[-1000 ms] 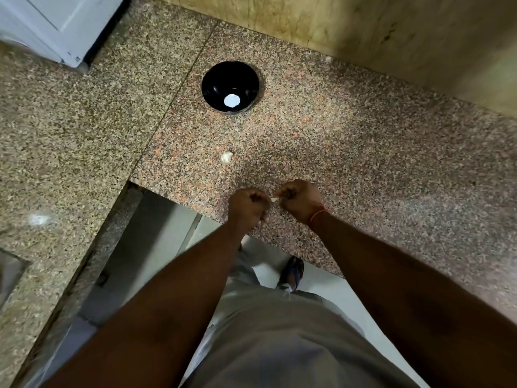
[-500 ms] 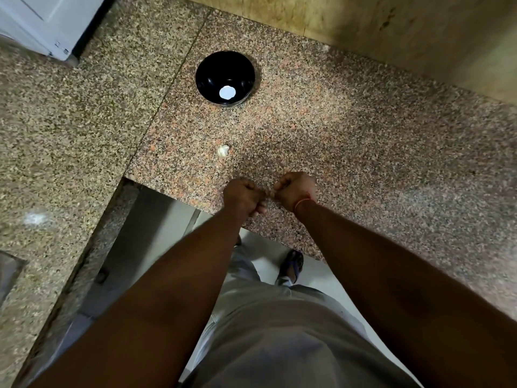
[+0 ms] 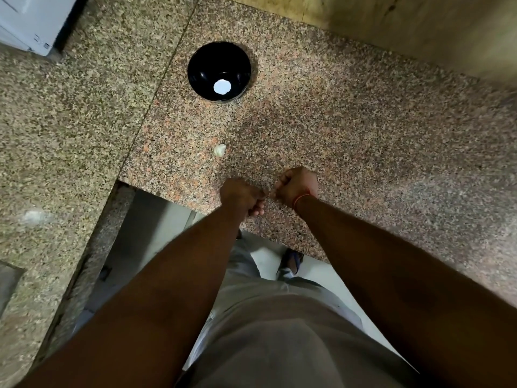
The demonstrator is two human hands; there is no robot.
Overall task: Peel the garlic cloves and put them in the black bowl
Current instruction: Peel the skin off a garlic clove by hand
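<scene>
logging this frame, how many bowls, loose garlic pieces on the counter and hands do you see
black bowl: 1
garlic piece lying loose on the counter: 1
hands: 2, left hand and right hand, both curled at the counter edge; what they pinch between them is too small to tell
total: 4

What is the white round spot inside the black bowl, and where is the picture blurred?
Head view: the spot in the black bowl looks like a lamp's reflection on its glossy bottom, not garlic; the right edge of the counter is smeared; the wide lens bends the counter edges; the hands cast a soft shadow ahead.
</scene>
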